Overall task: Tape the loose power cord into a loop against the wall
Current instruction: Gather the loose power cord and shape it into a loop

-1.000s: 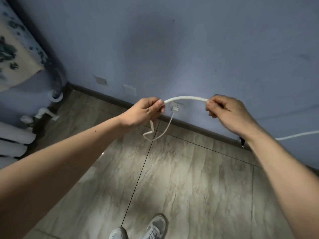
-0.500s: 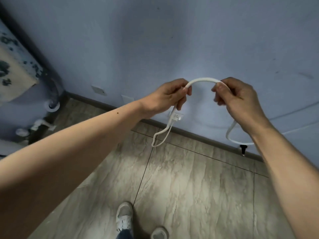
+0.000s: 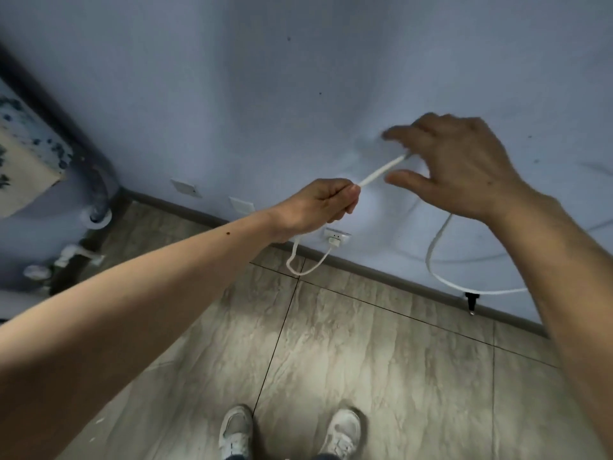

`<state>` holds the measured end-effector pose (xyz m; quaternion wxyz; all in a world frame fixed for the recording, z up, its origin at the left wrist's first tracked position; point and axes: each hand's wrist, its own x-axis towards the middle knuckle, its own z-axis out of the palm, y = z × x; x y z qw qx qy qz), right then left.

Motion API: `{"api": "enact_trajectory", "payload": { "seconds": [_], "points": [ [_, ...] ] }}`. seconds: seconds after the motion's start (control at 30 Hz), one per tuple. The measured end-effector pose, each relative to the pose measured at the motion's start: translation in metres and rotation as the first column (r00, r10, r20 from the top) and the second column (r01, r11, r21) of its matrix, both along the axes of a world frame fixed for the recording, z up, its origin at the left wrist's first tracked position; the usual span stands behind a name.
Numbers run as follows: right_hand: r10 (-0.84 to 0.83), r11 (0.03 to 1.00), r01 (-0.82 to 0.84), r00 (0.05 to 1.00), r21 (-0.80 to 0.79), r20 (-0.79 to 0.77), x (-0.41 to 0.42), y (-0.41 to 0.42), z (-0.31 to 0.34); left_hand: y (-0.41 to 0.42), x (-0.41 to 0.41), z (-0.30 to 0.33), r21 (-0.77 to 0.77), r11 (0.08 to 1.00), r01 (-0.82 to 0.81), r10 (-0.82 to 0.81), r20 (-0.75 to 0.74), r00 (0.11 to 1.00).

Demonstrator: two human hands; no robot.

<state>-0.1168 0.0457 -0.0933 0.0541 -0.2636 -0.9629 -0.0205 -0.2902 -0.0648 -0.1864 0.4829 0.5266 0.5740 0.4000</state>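
Observation:
The white power cord (image 3: 376,172) runs taut between my two hands in front of the blue wall (image 3: 265,94). My left hand (image 3: 323,205) is closed around it in a fist. Below that fist the cord dips in a short bend (image 3: 300,268) and rises to a plug in a low wall socket (image 3: 335,239). My right hand (image 3: 461,164) is higher and blurred, with thumb and forefinger spread. The cord vanishes under its other fingers, drops out below the wrist in a hanging curve (image 3: 434,257) and runs off right. No tape is in view.
Two blank wall plates (image 3: 184,188) (image 3: 242,204) sit left of the socket above the dark skirting. A black doorstop (image 3: 471,302) sticks out of the wall at the right. Pipes (image 3: 98,214) and a patterned cloth (image 3: 23,161) fill the left corner. My shoes (image 3: 237,433) stand on grey tiles.
The arch of cord between my hands has pulled straight. My right hand rose and opened its thumb and forefinger; my left hand dropped slightly. The view tilted down and both shoes show.

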Motion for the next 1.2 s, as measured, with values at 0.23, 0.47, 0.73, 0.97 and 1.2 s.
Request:
{"api": "enact_trajectory", "payload": {
  "seconds": [0.23,0.47,0.73,0.97,1.2],
  "points": [
    [0.027,0.996,-0.022,0.998,-0.088,0.057,0.011,0.023,-0.003,0.002,0.009,-0.023,0.019,0.998,-0.061,0.062,-0.046,0.997],
    [-0.154,0.979,0.111,0.951,-0.168,-0.268,0.019,0.051,-0.002,-0.007,0.026,-0.096,-0.139,0.964,-0.228,0.218,-0.086,0.972],
    [-0.275,0.945,0.15,0.845,-0.292,-0.458,-0.014,0.064,-0.032,0.01,0.045,-0.161,-0.283,0.86,-0.424,0.332,-0.319,0.888],
    [-0.176,0.969,0.098,0.918,-0.225,-0.357,-0.039,0.064,-0.039,0.019,0.042,-0.15,-0.242,0.853,-0.463,0.423,-0.202,0.883],
    [0.433,0.831,-0.454,0.891,0.321,0.138,-0.08,0.025,-0.066,0.001,0.034,-0.156,-0.187,0.895,-0.406,0.355,-0.253,0.9]
  ]
}}
